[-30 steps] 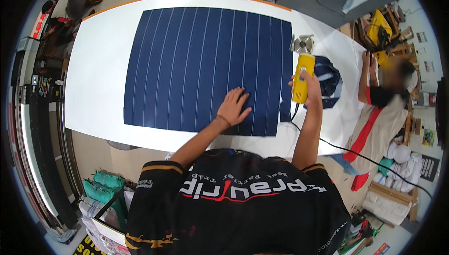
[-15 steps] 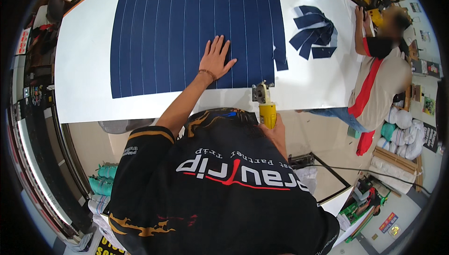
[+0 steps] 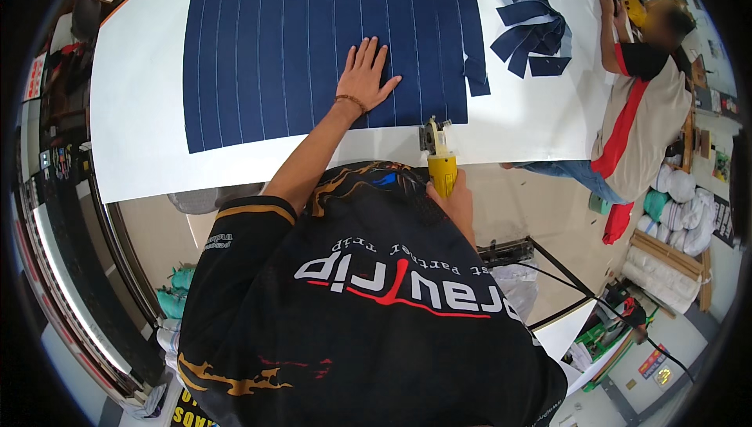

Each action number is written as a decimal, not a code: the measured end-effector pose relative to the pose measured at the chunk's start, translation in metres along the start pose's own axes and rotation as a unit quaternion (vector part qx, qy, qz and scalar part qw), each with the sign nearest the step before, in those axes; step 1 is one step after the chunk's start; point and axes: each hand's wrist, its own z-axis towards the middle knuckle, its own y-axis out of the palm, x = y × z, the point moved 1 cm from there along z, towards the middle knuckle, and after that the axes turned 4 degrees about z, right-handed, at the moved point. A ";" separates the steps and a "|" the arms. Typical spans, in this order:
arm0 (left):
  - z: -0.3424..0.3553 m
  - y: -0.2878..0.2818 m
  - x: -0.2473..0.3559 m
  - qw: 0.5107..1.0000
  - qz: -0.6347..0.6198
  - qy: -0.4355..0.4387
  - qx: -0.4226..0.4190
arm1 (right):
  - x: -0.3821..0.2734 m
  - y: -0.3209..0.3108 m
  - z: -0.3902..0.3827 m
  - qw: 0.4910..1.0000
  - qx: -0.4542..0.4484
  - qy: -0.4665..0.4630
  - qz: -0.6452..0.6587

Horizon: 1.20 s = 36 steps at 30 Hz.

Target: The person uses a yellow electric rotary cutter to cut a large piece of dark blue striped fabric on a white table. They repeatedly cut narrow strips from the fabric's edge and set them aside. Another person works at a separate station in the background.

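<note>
A stack or sheet of navy fabric (image 3: 274, 43) with thin pale lines is spread over the white table. My left hand (image 3: 366, 81), fingers spread, lies flat on it near its front edge. In my right hand (image 3: 457, 201) is a yellow handheld electric cloth cutter (image 3: 442, 176), gripped by its body. The cutter's metal head meets the front edge of the fabric, close to the right corner; its blade is too small to make out. A partly cut strip (image 3: 476, 77) juts from the fabric's right edge.
A pile of navy offcuts (image 3: 536, 35) lies on the white table (image 3: 141, 113), right of the fabric. Another person (image 3: 638, 106) stands at the table's right end, hands at its edge. Wrapped bundles (image 3: 681, 208) and a black metal frame (image 3: 560, 270) are at the lower right.
The whole view has shifted, so the table sits higher in the picture. Against the fabric, the cutter is slightly farther left along the front edge. My left hand stays flat in place.
</note>
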 end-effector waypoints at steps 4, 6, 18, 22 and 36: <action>-0.001 -0.001 -0.001 1.000 -0.001 -0.004 0.000 | -0.006 0.004 0.009 1.000 -0.001 0.017 -0.024; -0.001 -0.001 0.000 1.000 -0.003 -0.004 -0.003 | -0.007 0.004 0.011 1.000 0.002 0.019 -0.024; -0.003 -0.002 -0.001 1.000 -0.010 -0.011 -0.010 | -0.021 0.003 0.015 0.999 -0.008 0.044 -0.028; -0.002 -0.004 -0.001 1.000 -0.012 -0.013 -0.014 | -0.030 0.004 0.021 0.999 -0.001 0.037 -0.030; -0.001 -0.009 0.000 0.999 -0.013 -0.013 -0.026 | -0.073 -0.004 0.069 0.999 0.014 0.024 -0.036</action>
